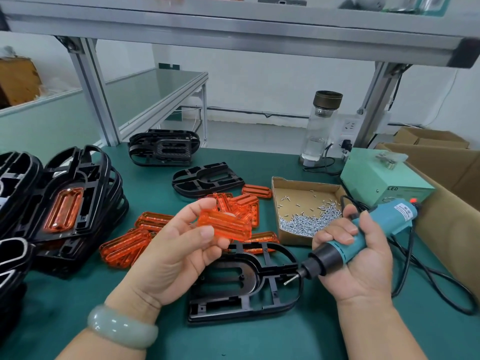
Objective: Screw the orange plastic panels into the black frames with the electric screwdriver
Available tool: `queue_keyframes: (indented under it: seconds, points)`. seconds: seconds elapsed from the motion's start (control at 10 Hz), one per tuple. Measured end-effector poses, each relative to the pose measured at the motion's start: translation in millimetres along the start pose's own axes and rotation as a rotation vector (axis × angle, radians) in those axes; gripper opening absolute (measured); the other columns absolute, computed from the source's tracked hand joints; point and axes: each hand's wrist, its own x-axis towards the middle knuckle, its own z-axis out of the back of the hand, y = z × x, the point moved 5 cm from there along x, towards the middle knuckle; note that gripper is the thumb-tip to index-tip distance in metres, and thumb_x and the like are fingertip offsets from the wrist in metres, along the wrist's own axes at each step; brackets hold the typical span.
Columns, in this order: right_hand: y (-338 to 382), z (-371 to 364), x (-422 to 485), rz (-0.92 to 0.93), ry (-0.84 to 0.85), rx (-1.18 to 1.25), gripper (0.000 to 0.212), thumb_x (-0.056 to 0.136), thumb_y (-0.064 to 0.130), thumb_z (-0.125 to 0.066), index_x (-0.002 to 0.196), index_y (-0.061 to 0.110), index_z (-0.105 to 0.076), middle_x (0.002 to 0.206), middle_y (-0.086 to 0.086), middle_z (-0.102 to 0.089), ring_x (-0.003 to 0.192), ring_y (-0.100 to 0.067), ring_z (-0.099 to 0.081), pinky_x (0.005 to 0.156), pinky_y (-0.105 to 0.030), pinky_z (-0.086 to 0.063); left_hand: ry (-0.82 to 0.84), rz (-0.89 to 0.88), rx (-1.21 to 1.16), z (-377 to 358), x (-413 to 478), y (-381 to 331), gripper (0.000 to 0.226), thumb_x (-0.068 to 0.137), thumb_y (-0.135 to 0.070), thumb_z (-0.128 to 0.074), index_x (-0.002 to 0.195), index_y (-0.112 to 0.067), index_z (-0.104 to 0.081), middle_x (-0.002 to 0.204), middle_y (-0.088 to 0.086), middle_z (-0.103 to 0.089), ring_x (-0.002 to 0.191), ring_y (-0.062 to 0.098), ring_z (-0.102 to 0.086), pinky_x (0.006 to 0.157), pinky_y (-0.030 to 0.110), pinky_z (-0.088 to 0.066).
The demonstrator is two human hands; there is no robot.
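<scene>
orange panel (225, 224), black frame (246, 287), seemingly teal screwdriver (363, 236)

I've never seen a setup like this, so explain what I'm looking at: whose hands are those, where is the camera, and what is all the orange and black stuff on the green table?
There is no machine here. A person is working with bare hands, and the single picture comes from a camera worn on their head, looking forward and down. The left hand holds one orange panel in its fingers. The right hand grips the electric screwdriver, with its tip near a black frame that lies on the green table. More loose panels lie beyond the left hand. A cardboard box holds small screws. A stack of frames sits at the left, and one of them already has an orange panel in it.
</scene>
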Motion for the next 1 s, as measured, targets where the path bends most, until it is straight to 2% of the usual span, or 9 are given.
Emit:
queue_keyframes:
  seconds: [0.1, 0.2, 0.3, 0.4, 0.6, 0.7, 0.8, 0.9, 1.0]
  points:
    - [0.0, 0.0, -0.1, 0.001, -0.007, -0.006, 0.008, 0.081, 0.030, -0.054, 0.086, 0.024, -0.056, 0.057, 0.013, -0.040, 0.041, 0.000, -0.041, 0.050, -0.015, -0.043, -0.071, -0.038, 0.144, -0.2, 1.2, -0.1, 0.011, 0.076, -0.014, -0.062, 0.071, -0.017, -0.072, 0.092, 0.012, -0.071, 0.071, 0.015, -0.067, 0.057, 0.022, -0.055]
    - [-0.2, -0.3, -0.3, 0.002, -0.009, -0.007, 0.008, 0.081, 0.030, -0.054, 0.085, 0.024, -0.056, 0.057, 0.013, -0.041, 0.041, 0.000, -0.041, 0.050, -0.015, -0.043, -0.160, -0.094, 0.323, 2.9, 1.4, -1.6, 0.018, 0.075, 0.001, -0.062, 0.073, -0.015, -0.071, 0.080, 0.007, -0.069, 0.067, 0.014, -0.064, 0.059, 0.023, -0.055]
    - [-0.3, 0.1, -0.2, -0.003, -0.011, -0.002, 0.008, 0.082, 0.031, -0.054, 0.085, 0.023, -0.057, 0.057, 0.013, -0.040, 0.041, 0.000, -0.041, 0.050, -0.015, -0.042, -0.229, -0.136, 0.540, 8.3, 1.3, -2.8, 0.033, 0.082, 0.013, -0.058, 0.086, -0.016, -0.072, 0.073, -0.002, -0.066, 0.067, 0.011, -0.061, 0.062, 0.022, -0.054]
    - [0.0, 0.7, 0.1, -0.002, -0.012, -0.002, 0.008, 0.082, 0.030, -0.054, 0.086, 0.023, -0.056, 0.057, 0.013, -0.041, 0.042, 0.000, -0.041, 0.051, -0.015, -0.042, -0.261, -0.124, 0.790, 10.5, 0.6, -4.7, 0.034, 0.085, 0.003, -0.062, 0.085, -0.029, -0.075, 0.076, 0.005, -0.069, 0.068, 0.013, -0.062, 0.068, 0.025, -0.055]
    - [-0.8, 0.8, 0.4, -0.004, -0.016, -0.005, 0.008, 0.082, 0.030, -0.054, 0.086, 0.023, -0.056, 0.057, 0.013, -0.041, 0.041, 0.000, -0.041, 0.050, -0.015, -0.043, -0.152, -0.053, 1.184, 13.4, -3.2, -15.8, 0.030, 0.077, -0.009, -0.073, 0.077, -0.040, -0.072, 0.074, -0.009, -0.071, 0.064, 0.003, -0.064, 0.059, 0.009, -0.046]
    - [-1.2, 0.5, -0.3, -0.008, -0.012, 0.000, 0.008, 0.081, 0.030, -0.054, 0.086, 0.024, -0.056, 0.056, 0.013, -0.041, 0.041, 0.000, -0.041, 0.050, -0.015, -0.043, -0.101, 0.034, 1.270, 15.5, -4.8, -15.4, 0.027, 0.077, -0.013, -0.074, 0.074, -0.040, -0.071, 0.074, -0.014, -0.070, 0.067, 0.001, -0.064, 0.057, 0.008, -0.045]
    - [-1.6, 0.3, -0.5, -0.011, -0.007, 0.001, 0.008, 0.082, 0.030, -0.054, 0.086, 0.023, -0.056, 0.056, 0.013, -0.041, 0.041, 0.000, -0.041, 0.051, -0.015, -0.043, -0.082, 0.032, 1.405, 15.5, -3.7, -11.8, 0.020, 0.078, -0.017, -0.073, 0.069, -0.035, -0.070, 0.075, -0.021, -0.068, 0.068, 0.000, -0.062, 0.060, 0.010, -0.047]
    - [-1.3, 0.3, -0.2, -0.009, -0.003, 0.002, 0.008, 0.082, 0.030, -0.054, 0.085, 0.023, -0.056, 0.056, 0.013, -0.042, 0.041, 0.000, -0.042, 0.050, -0.015, -0.043, -0.077, -0.023, 1.521, 11.5, -4.0, -9.5, 0.020, 0.079, -0.019, -0.071, 0.068, -0.035, -0.067, 0.072, -0.033, -0.062, 0.068, -0.011, -0.057, 0.058, 0.005, -0.041]
    - [-1.3, 0.8, -0.2, -0.010, 0.000, 0.002, 0.008, 0.082, 0.030, -0.054, 0.085, 0.023, -0.056, 0.056, 0.013, -0.042, 0.041, 0.000, -0.042, 0.050, -0.015, -0.043, -0.063, -0.116, 1.652, 6.6, -4.7, -8.7, 0.024, 0.079, -0.025, -0.070, 0.063, -0.041, -0.059, 0.071, -0.023, -0.061, 0.076, -0.010, -0.055, 0.060, 0.004, -0.039]
